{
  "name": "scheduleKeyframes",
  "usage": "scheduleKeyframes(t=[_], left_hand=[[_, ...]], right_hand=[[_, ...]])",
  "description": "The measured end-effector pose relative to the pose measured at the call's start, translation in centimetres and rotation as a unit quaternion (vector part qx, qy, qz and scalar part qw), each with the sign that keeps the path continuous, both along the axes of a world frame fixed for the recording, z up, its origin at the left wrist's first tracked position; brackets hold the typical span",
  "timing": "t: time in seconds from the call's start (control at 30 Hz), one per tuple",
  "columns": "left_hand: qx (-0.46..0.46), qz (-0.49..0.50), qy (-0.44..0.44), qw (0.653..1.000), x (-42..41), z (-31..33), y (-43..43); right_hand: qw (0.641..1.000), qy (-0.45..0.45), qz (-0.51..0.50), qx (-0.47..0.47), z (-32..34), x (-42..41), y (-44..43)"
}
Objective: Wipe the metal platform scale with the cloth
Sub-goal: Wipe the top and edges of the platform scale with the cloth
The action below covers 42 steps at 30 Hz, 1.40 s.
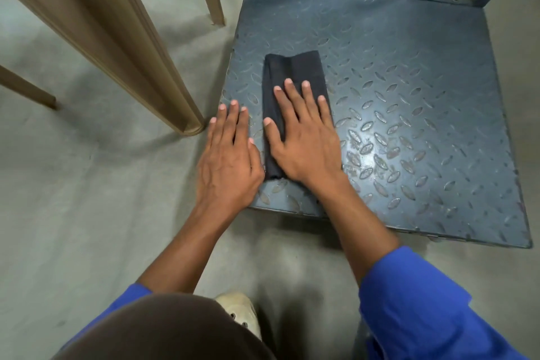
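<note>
Cloth (292, 88) folded, long axis running ahead under right hand (304, 140), fingers flat, pressing; unwiped scale plate (409, 82) lies rightward (bigger share). Left hand (228, 161) flat alongside, on plate edge.

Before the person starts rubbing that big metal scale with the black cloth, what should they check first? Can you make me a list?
1. Cloth folded and lying flat on the scale: ok.
2. Right hand pressing flat on the cloth, fingers straight: ok.
3. Left hand off the cloth, resting on the scale's left edge: ok.
4. Room to slide right over bare plate: ok.
5. Room to slide left: not ok, the edge and a tan leg are close.
6. Cloth damp or dry: cannot tell.
</note>
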State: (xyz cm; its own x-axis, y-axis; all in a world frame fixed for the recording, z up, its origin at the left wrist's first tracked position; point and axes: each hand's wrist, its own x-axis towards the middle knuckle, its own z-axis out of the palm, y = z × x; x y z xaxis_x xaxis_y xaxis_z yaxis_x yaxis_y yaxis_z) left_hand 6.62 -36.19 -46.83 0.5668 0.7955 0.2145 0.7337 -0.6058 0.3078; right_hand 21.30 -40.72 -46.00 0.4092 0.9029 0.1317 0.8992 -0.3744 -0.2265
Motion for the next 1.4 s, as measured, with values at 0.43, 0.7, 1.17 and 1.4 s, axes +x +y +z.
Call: scheduleKeyframes(t=[0.43, 0.7, 1.17, 1.4], left_hand=[[0.005, -0.031, 0.049, 0.998, -4.0, -0.7, -3.6], [-0.011, -0.045, -0.011, 0.999, -7.1, -1.3, -6.4], [0.026, 0.009, -0.082, 0.996, -9.9, -4.2, -10.4], [0.002, 0.008, -0.099, 0.995, -10.5, -3.2, -10.3]], right_hand=[[0.989, -0.031, 0.14, -0.023, 0.3, 1.5, 2.7], [0.999, -0.002, 0.023, -0.044, 0.9, 2.7, 7.1], [0.96, -0.048, 0.272, -0.05, 0.9, 0.6, 4.3], [0.992, -0.028, 0.119, -0.028, 1.0, -2.1, 4.9]])
